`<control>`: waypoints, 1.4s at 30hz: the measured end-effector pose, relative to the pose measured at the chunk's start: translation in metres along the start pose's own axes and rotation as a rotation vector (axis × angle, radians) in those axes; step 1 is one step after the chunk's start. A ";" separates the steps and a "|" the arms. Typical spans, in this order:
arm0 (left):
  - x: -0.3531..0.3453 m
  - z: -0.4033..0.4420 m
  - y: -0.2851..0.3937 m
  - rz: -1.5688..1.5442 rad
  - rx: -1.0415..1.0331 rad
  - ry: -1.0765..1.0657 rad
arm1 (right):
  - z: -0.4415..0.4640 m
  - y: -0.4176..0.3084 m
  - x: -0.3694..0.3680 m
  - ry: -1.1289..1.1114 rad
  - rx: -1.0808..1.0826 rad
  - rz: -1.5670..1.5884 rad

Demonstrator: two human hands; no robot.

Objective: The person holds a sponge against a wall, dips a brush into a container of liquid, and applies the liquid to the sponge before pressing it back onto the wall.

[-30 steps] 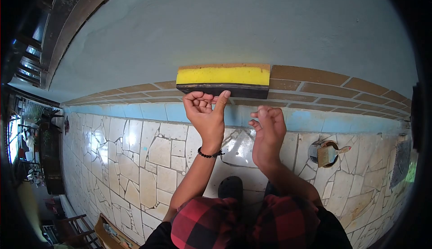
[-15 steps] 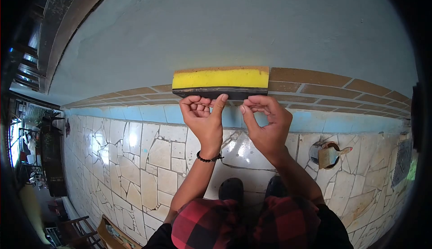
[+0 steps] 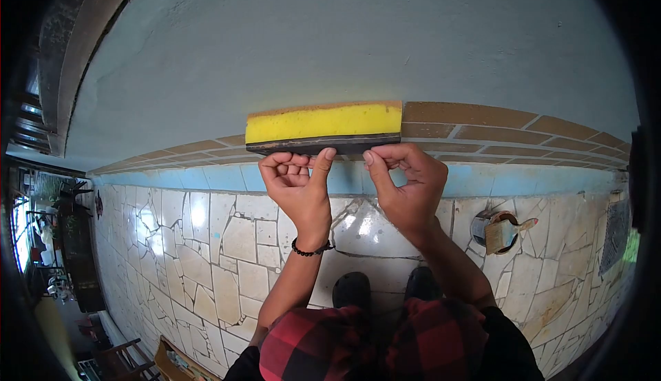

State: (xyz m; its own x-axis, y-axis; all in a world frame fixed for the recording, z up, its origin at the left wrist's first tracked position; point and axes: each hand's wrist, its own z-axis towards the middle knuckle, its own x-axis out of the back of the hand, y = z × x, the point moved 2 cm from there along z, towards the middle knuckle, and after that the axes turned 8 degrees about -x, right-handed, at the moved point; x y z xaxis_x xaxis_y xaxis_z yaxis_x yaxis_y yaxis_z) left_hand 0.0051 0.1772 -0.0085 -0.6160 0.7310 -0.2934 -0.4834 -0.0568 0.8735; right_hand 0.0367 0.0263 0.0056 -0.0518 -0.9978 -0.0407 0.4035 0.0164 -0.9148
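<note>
A long yellow sponge block (image 3: 323, 123) with a black backing lies against the wall, its top edge stained brown. My left hand (image 3: 297, 184) grips the backing's lower edge near the left end, with the thumb on its front and the fingers curled beneath. Toward the right end, my right hand (image 3: 410, 181) pinches the same edge between thumb and forefinger. Brown brick shapes (image 3: 496, 135) with pale lines between them run along the wall at both sides of the sponge. The sponge covers the stretch of wall behind it.
The grey wall (image 3: 330, 36) rises above, with a light blue band (image 3: 454, 179) at its foot. On the cracked-stone floor (image 3: 237, 240) stands a paint container (image 3: 509, 243) with a brush (image 3: 497, 238) across it, right of my feet. Furniture (image 3: 76, 257) stands far left.
Both hands and the sponge block have shifted a little left in view, and the block's left end sits slightly lower. My right thumb has come up against the backing.
</note>
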 end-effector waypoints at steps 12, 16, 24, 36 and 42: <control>-0.002 0.001 0.006 -0.012 0.027 -0.014 | -0.014 0.002 0.007 0.015 -0.083 0.098; -0.002 0.001 0.006 -0.012 0.024 -0.022 | -0.037 0.015 0.009 0.126 -0.267 0.475; 0.000 -0.001 0.009 0.056 0.022 -0.033 | -0.035 0.003 -0.007 0.061 -0.779 0.789; 0.005 -0.003 0.009 0.145 0.015 -0.047 | -0.025 -0.014 -0.022 0.144 -0.895 0.912; 0.005 -0.003 0.007 0.100 0.020 -0.014 | -0.025 -0.014 -0.022 0.146 -0.881 0.913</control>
State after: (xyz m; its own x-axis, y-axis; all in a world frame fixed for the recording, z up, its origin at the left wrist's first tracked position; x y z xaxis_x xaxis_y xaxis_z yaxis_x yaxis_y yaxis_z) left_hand -0.0033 0.1784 -0.0052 -0.6516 0.7319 -0.1994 -0.4077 -0.1162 0.9057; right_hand 0.0095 0.0496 0.0091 -0.1992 -0.5862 -0.7853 -0.3909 0.7824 -0.4848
